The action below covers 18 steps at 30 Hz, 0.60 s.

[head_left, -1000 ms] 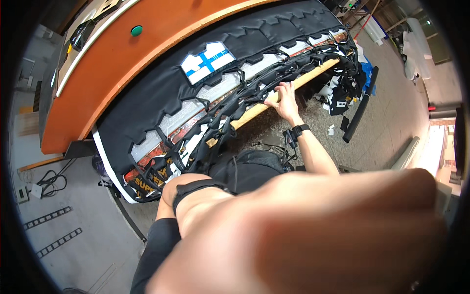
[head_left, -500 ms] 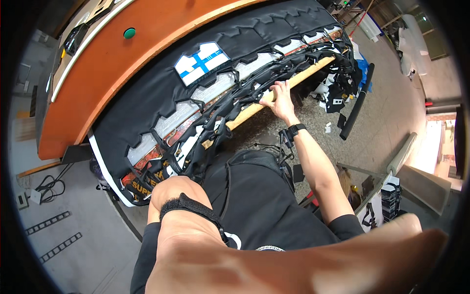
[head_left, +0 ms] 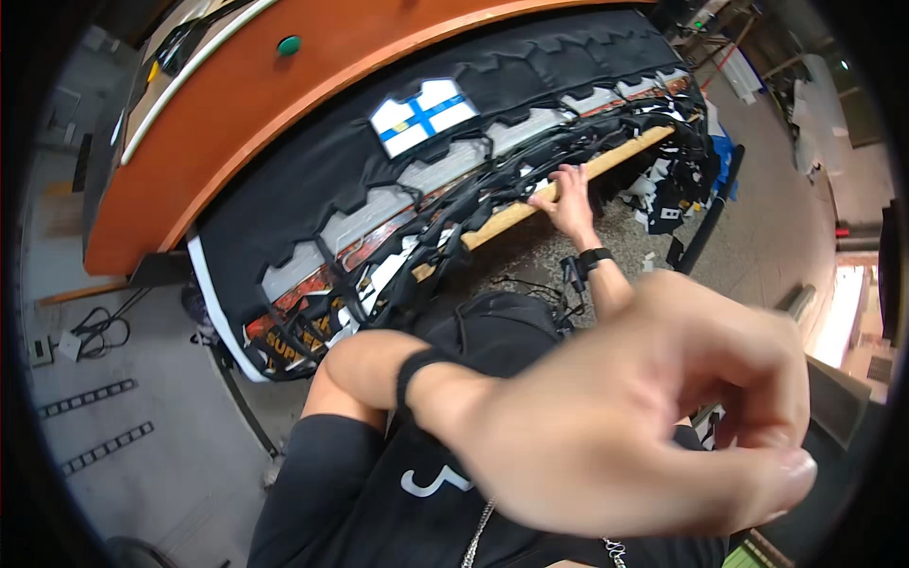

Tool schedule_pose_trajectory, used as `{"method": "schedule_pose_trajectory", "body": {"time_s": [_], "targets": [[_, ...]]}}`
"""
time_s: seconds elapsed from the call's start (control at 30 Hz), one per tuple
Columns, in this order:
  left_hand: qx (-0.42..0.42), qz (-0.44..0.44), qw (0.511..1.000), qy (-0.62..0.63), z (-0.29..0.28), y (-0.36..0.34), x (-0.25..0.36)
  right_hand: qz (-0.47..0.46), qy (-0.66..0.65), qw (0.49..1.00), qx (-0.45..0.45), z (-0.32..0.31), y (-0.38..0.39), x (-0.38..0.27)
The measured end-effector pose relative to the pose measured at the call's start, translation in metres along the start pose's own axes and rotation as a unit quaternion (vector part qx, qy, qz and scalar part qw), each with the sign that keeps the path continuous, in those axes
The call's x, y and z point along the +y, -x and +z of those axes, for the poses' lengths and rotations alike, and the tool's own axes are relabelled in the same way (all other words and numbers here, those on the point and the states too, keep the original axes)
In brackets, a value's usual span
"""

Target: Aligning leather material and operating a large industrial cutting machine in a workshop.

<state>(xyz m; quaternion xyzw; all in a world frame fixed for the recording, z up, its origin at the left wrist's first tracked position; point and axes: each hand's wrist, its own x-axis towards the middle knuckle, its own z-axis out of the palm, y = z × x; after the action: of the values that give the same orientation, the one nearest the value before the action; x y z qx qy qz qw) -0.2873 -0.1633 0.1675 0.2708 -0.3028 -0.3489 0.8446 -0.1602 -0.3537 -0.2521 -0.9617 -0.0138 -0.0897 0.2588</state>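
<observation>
Close to the camera, my left hand [head_left: 606, 426] is raised and bent across my chest, its fingers and thumb curled together. Some blur lies on it, and what it holds, if anything, is hidden. Farther off, my right hand [head_left: 571, 208] has its thumb and fingers over a pale wooden bar [head_left: 620, 157]. The bar runs along the front of a padded black fabric sheet [head_left: 312, 175] with a jagged edge. A white piece with a blue cross [head_left: 424, 115] lies on that sheet. Grey strips [head_left: 365, 218] and tangled black scraps [head_left: 445, 213] fill the band between sheet and bar.
Behind the sheet curves an orange panel [head_left: 218, 114] with a green button [head_left: 289, 45]. White and black scraps [head_left: 668, 194] are heaped at the bar's right end, beside a black tube [head_left: 712, 213]. Coiled cables [head_left: 99, 331] lie on the floor at left.
My left hand has come up and right into view, fingers curled. My right hand stays on the wooden bar. The whole view has shifted slightly.
</observation>
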Motion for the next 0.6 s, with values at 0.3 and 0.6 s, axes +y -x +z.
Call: {"method": "schedule_pose_trajectory", "body": {"time_s": [0.3,0.6], "targets": [[-0.067,0.038,0.997,-0.016,0.019,-0.01,-0.017,-0.006,-0.011,1.0,-0.015,0.0,0.0,0.003],[-0.098,0.015,0.995,-0.004,0.015,0.003,-0.034,-0.027,0.002,1.0,0.005,0.003,-0.001,0.005]]}}
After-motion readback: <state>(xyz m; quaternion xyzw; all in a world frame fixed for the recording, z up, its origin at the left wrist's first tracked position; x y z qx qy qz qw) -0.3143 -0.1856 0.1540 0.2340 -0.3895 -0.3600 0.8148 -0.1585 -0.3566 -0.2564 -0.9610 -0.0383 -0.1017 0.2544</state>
